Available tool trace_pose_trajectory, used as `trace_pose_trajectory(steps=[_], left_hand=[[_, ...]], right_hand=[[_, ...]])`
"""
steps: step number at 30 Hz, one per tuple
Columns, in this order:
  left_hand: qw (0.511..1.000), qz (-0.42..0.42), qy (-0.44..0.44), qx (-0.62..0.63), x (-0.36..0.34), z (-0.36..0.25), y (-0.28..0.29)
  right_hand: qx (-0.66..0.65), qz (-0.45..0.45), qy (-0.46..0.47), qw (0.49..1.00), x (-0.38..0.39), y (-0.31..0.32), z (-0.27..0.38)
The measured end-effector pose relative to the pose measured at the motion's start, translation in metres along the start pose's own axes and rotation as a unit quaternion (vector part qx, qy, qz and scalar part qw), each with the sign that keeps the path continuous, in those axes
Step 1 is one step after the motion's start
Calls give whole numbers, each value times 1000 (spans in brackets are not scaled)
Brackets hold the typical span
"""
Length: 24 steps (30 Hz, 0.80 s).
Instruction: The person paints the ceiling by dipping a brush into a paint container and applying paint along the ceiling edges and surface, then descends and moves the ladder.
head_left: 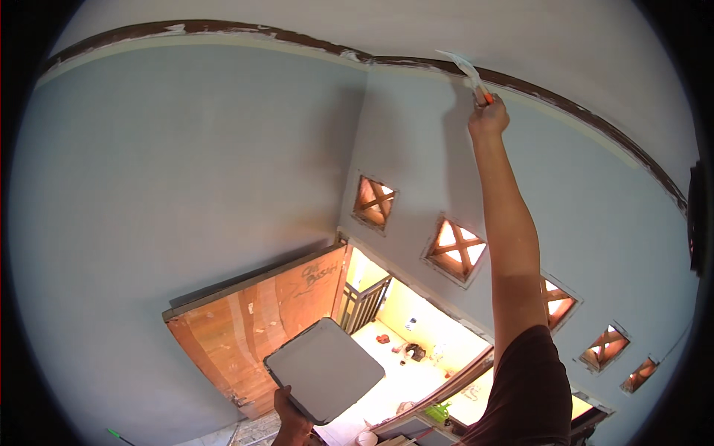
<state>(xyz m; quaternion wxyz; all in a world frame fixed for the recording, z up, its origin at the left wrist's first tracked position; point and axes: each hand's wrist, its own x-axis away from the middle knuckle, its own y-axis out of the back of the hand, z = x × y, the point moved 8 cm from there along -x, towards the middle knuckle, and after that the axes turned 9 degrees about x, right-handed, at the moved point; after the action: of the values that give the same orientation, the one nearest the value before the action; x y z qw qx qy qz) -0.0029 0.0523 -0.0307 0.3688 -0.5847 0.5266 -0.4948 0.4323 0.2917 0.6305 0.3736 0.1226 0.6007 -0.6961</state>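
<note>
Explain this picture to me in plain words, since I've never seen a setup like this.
There is no machine: these are a person's two bare hands, seen from a wide camera worn on the head, so straight edges bend. The right hand, raised high, grips a tool with a pale blade. The blade overlaps the dark strip along the ceiling; I can't tell if they touch. The left hand holds a flat grey board by its edge. Behind it is a wooden door, and small objects lie on a bright floor beyond.
</note>
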Motion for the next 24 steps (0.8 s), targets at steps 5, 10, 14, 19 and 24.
trace_pose_trajectory(steps=[5, 10, 14, 19, 24], left_hand=[[999, 12, 50, 17, 0, 11, -8], [999, 37, 33, 5, -1, 5, -6], [998, 47, 48, 13, 0, 7, -15], [999, 25, 21, 2, 4, -4, -15], [999, 42, 11, -10, 2, -3, -24]], right_hand=[[39, 44, 77, 995, -27, 60, 141], [48, 54, 84, 994, 48, 93, 209], [77, 56, 27, 995, 66, 105, 170], [135, 123, -102, 978, 73, 39, 60], [115, 75, -166, 977, 67, -30, -2]])
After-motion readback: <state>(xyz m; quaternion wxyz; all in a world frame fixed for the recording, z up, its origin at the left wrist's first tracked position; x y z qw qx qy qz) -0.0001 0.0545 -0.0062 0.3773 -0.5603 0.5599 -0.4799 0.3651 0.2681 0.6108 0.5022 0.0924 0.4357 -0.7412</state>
